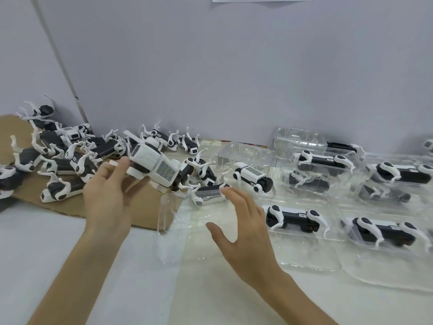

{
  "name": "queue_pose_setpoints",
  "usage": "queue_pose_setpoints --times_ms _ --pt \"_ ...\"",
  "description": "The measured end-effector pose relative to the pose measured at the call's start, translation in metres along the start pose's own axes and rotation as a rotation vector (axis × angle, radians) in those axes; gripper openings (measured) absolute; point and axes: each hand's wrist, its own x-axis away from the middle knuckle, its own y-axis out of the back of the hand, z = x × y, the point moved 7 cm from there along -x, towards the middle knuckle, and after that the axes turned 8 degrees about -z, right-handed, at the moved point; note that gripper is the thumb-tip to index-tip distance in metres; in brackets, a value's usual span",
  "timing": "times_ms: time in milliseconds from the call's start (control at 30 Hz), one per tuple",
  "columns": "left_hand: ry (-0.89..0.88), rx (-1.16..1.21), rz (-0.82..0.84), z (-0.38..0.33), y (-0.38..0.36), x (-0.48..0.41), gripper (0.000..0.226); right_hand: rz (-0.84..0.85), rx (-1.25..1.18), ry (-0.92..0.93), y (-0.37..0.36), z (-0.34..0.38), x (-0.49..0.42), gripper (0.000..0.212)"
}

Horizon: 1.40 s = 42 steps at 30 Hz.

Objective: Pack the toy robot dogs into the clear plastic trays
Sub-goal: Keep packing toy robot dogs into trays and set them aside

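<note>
While our left hand [110, 195] held one toy robot dog [153, 164] lifted above the cardboard sheet [145, 205], fingers pinched along the white body's near-left end, our right hand [243, 233] hovered spread and empty over an open clear tray [187, 235] lying just right of the cardboard. We judged the dog light and rigid: a hard plastic shell that would not give under the fingers, smooth enough to slip if pinched only at a corner. Its thin white legs looked like the weak point, so we reckoned the blocky trunk was the place to hold, thumb on one flank and fingers on the other, clear of the gridded panel on its back. To the left, a heap of loose dogs [58, 158] lay tangled on the cardboard against the wall [210, 78], legs interlocked, so pulling one free by a leg seemed risky. To the right, filled trays [375, 207] already held dogs lying on their sides. The tray itself looked thin, springy and easily pushed about, and we thought the free hand should steady it while the dog was seated.
</note>
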Motion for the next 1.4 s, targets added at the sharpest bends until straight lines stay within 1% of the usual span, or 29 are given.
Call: queue_pose_setpoints --times_ms 67,100,133,200,267,300,367,467,533,567,600,633,700,733,767,800,833,900,967,1100,1167,1233,1300,1400 --pt "0.231 0.063 0.106 0.014 -0.023 0.019 0.02 -0.071 -0.047 0.01 0.009 0.001 -0.003 0.066" --pt "0.348 0.103 0.146 0.023 -0.032 0.028 0.013 -0.105 -0.063 0.031 0.013 0.003 -0.004 0.07" --pt "0.458 0.145 0.183 0.03 -0.041 0.038 0.013 -0.138 -0.083 0.057 0.017 0.006 -0.005 0.073" --pt "0.63 0.201 0.254 0.044 -0.054 0.052 0.033 -0.196 -0.127 0.098 0.024 0.01 -0.008 0.076" --pt "0.733 0.21 0.304 0.053 -0.063 0.061 0.049 -0.243 -0.121 0.127 0.03 0.011 -0.01 0.076" --pt "0.758 0.211 0.324 0.056 -0.067 0.064 0.053 -0.269 -0.088 0.138 0.033 0.011 -0.011 0.075" --pt "0.768 0.193 0.356 0.059 -0.071 0.067 0.053 -0.324 0.003 0.152 0.039 0.009 -0.013 0.07" --pt "0.752 0.176 0.42 0.06 -0.072 0.068 0.05 -0.361 0.044 0.156 0.043 0.007 -0.015 0.064" --pt "0.661 0.138 0.493 0.055 -0.071 0.062 0.042 -0.37 -0.012 0.153 0.045 0.005 -0.017 0.06" --pt "0.558 0.085 0.518 0.05 -0.068 0.054 0.033 -0.374 -0.05 0.144 0.046 0.004 -0.018 0.058" --pt "0.406 -0.015 0.515 0.044 -0.062 0.042 0.025 -0.381 -0.082 0.125 0.047 0.002 -0.018 0.057" --pt "0.216 -0.16 0.474 0.037 -0.053 0.028 0.018 -0.388 -0.106 0.094 0.048 -0.001 -0.019 0.056" --pt "-0.162 -0.514 0.317 0.024 -0.034 0.002 0.011 -0.376 -0.15 -0.003 0.051 -0.01 -0.024 0.055" --pt "-0.274 -0.681 0.271 0.026 -0.026 -0.005 0.011 -0.361 -0.181 -0.07 0.051 -0.016 -0.025 0.054" --pt "-0.3 -0.819 0.268 0.034 -0.018 -0.009 0.014 -0.347 -0.22 -0.141 0.051 -0.023 -0.026 0.053" --pt "-0.253 -0.913 0.308 0.049 -0.011 -0.011 0.017 -0.334 -0.266 -0.212 0.052 -0.029 -0.027 0.052" --pt "-0.17 -0.964 0.379 0.065 -0.004 -0.01 0.017 -0.318 -0.313 -0.278 0.051 -0.034 -0.027 0.051" --pt "-0.045 -0.986 0.501 0.085 0.003 -0.005 0.011 -0.267 -0.392 -0.38 0.047 -0.042 -0.028 0.048" --pt "-0.03 -0.931 0.55 0.086 0.004 -0.003 0.014 -0.199 -0.456 -0.438 0.039 -0.046 -0.028 0.04" --pt "-0.007 -0.855 0.618 0.09 -0.002 0.003 0.019 -0.064 -0.451 -0.444 0.024 -0.046 -0.025 0.024" --pt "-0.02 -0.834 0.593 0.092 -0.002 0.004 0.021 0.002 -0.446 -0.432 0.016 -0.045 -0.022 0.015" --pt "-0.036 -0.827 0.558 0.091 -0.003 0.004 0.021 0.057 -0.42 -0.421 0.011 -0.042 -0.019 0.01" --pt "-0.046 -0.824 0.556 0.092 -0.005 0.005 0.023 0.108 -0.367 -0.422 0.007 -0.042 -0.016 0.008" --pt "-0.053 -0.805 0.596 0.095 -0.008 0.007 0.026 0.171 -0.241 -0.385 0.004 -0.041 -0.013 0.012"
